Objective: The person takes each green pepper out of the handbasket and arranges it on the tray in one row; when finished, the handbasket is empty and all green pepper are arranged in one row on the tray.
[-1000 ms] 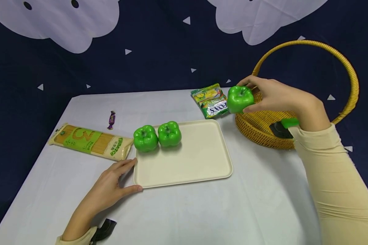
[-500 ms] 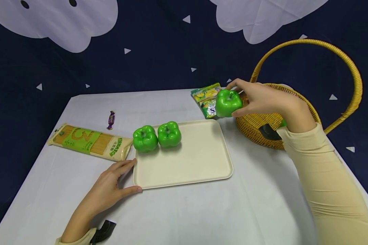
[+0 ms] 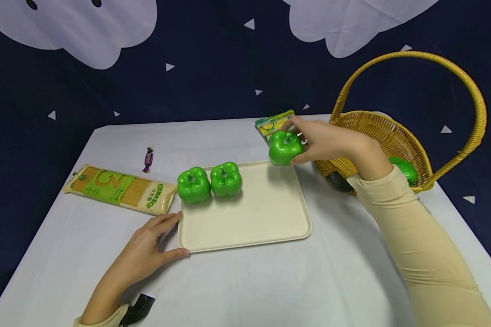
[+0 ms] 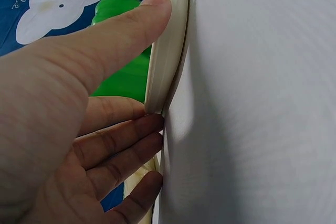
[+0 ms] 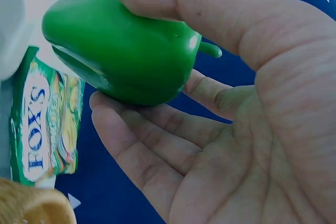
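Observation:
My right hand (image 3: 311, 141) grips a green bell pepper (image 3: 284, 148) just above the far right corner of the cream tray (image 3: 266, 218); in the right wrist view the pepper (image 5: 126, 51) sits between thumb and fingers. Two more green peppers (image 3: 194, 185) (image 3: 226, 179) stand side by side at the tray's far left. My left hand (image 3: 155, 240) rests flat on the table against the tray's near left corner, thumb on the rim (image 4: 168, 45), fingers straight.
A yellow wicker basket (image 3: 397, 136) with a tall handle stands at the right, holding another green thing (image 3: 405, 169). A candy bag (image 3: 273, 122) lies behind the tray, a spaghetti pack (image 3: 120, 189) to its left, a purple wrapped sweet (image 3: 148, 159) beyond that.
My right hand has carried the pepper leftward and down from the basket rim to the tray's far right corner. The left hand has stayed put.

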Tool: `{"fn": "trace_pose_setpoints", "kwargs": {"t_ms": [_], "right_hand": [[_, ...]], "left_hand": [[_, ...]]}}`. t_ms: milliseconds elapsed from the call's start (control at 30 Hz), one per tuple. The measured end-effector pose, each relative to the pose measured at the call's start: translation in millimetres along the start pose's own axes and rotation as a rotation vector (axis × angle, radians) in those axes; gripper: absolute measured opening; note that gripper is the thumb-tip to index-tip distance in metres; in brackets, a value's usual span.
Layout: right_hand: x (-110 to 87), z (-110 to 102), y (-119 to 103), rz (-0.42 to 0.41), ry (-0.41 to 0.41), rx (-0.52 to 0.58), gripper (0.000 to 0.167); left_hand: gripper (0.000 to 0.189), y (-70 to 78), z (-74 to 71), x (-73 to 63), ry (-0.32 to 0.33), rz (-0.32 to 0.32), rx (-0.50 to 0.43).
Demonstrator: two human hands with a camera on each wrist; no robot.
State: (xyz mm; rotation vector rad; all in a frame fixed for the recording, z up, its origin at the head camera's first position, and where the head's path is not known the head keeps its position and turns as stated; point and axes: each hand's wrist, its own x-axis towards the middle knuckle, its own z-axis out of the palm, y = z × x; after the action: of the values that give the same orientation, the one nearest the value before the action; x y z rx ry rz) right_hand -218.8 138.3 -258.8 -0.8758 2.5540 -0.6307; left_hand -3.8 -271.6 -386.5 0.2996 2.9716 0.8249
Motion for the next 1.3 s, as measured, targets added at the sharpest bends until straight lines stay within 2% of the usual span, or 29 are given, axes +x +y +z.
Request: {"fn": "trace_pose_setpoints", "kwargs": {"t_ms": [567, 967, 1300], "right_hand": [[21.7, 25, -11, -0.034, -0.061, -0.051, 0.076], [25.2, 38, -19, -0.034, -0.104, -0.033, 0.074], [27.6, 44, -24, -0.053, -0.123, -0.060, 0.073]], "left_hand": [[0.095, -2.1, -0.3, -0.8, 0.004, 0.007, 0.005], [0.095, 1.0, -1.8, -1.1, -0.004, -0.011, 0.000], [0.094, 1.8, -2.1, -1.7, -0.001, -0.016, -0.002]]}}
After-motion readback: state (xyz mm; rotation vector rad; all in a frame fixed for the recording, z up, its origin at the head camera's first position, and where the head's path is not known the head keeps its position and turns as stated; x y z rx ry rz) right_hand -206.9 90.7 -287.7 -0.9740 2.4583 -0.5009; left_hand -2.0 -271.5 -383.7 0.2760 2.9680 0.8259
